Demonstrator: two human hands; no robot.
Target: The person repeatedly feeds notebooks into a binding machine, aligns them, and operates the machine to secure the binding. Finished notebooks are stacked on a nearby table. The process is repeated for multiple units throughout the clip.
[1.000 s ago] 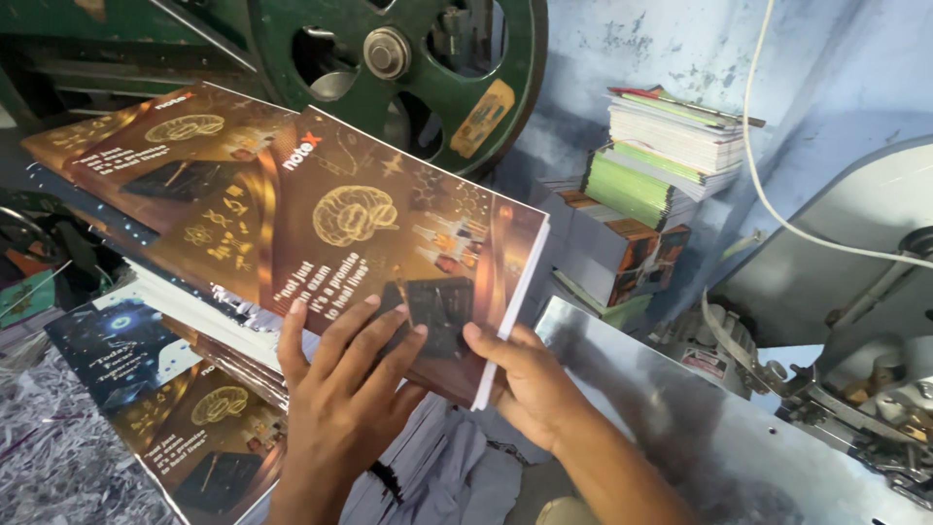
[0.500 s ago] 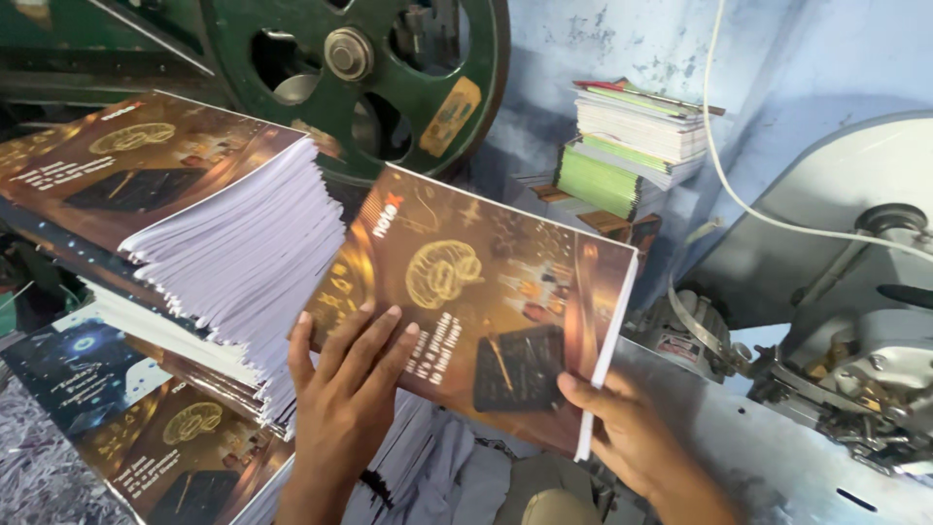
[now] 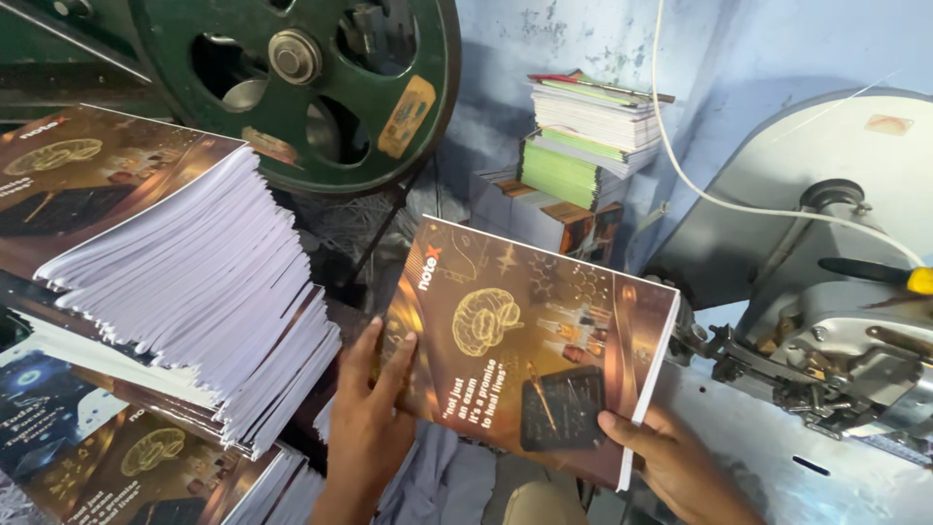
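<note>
Both my hands hold a thin batch of books (image 3: 530, 345) with a dark brown cover showing a golden brain. My left hand (image 3: 367, 418) grips its left edge, thumb on the cover. My right hand (image 3: 671, 462) holds the lower right corner from beneath, thumb on top. The batch hangs tilted in the air, to the right of a tall leaning stack of the same books (image 3: 165, 262). A metal machine table (image 3: 777, 437) lies just right of the held batch.
A large green flywheel (image 3: 292, 78) stands behind the stack. More books (image 3: 126, 457) lie low at the left. A pile of green and white notebooks (image 3: 588, 131) rests against the blue wall. A grey stitching machine (image 3: 855, 321) with a white cable fills the right.
I lifted the batch off the tall stack and carried it to the right, towards the machine table. The stack stays at the left.
</note>
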